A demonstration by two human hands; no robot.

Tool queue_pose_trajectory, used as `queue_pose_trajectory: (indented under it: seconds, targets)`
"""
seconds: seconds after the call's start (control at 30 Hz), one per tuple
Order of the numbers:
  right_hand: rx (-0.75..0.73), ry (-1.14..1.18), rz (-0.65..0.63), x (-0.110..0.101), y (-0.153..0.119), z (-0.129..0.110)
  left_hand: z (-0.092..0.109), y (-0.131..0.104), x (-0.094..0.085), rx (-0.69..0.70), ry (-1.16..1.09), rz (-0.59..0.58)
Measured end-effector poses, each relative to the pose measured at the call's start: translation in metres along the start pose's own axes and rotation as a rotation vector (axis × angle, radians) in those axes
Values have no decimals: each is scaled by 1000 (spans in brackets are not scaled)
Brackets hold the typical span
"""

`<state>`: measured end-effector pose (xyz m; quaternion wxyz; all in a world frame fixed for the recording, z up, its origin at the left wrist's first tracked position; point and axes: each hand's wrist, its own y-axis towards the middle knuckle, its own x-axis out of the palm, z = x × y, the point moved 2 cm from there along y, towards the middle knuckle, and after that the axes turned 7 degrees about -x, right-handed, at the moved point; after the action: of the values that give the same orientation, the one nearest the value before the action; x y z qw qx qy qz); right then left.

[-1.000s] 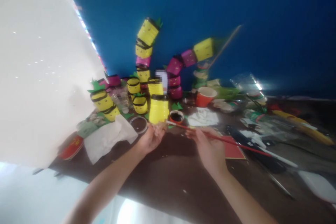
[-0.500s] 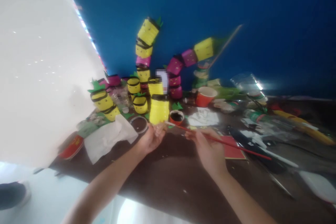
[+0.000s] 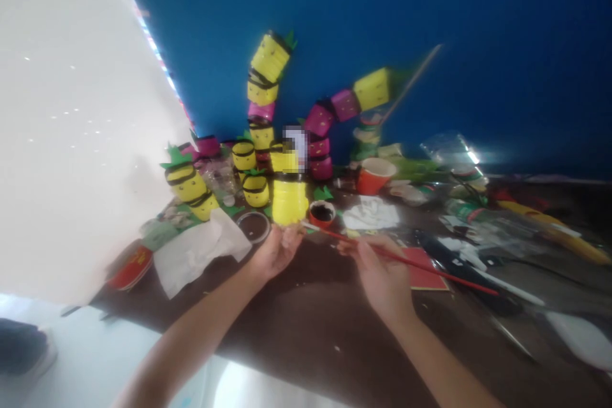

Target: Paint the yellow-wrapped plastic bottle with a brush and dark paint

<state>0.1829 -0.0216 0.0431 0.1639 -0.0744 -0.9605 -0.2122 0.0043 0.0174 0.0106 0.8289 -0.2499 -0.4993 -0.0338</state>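
My left hand [image 3: 278, 250] has its fingers closed on the lower end of a yellow-painted bottle piece [image 3: 289, 201] with a black band at its top. In my right hand [image 3: 381, 274] is a long, thin paintbrush [image 3: 425, 262] with a red handle. The brush slants up to the left, its tip at the lower right of the yellow piece; whether they touch I cannot tell. Beside the piece stands a small pot of dark paint [image 3: 322, 214]. A clear ring-shaped lid [image 3: 253, 227] lies just left of my left hand.
Yellow and magenta bottle pieces with black bands and green leaves, one a pineapple-like pair [image 3: 187, 188], stand at the back. A red paper cup [image 3: 375, 176], white tissue [image 3: 370, 213], red card [image 3: 425, 269] and plastic bottles [image 3: 478, 217] crowd the right. White paper [image 3: 198, 252] lies left.
The yellow bottle piece has turned slightly in my left hand, its top shifting a little to the left. The paintbrush's rear end has dipped very slightly; both hands stay almost in place.
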Motion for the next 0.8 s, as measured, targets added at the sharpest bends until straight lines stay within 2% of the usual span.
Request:
queue_pose_trajectory:
  seconds: [0.2,0.3,0.43,0.57,0.67,0.8]
  targets:
    - [-31,-165,123,-10,2,5,2,-1,1,24,29,-6]
    - [-72,-145,179,-11,5,1,3,-2,1,44,55,-25]
    - [-48,-2,94,-7,5,0,2,0,-1,46,66,-47]
    - [-17,-38,-4,-4,-1,2,1,1,-2,46,73,-78]
    - [-19,-96,1,-4,-2,3,1,0,1,32,57,-57]
    - [-44,-178,66,-7,1,2,4,-5,8,28,5,35]
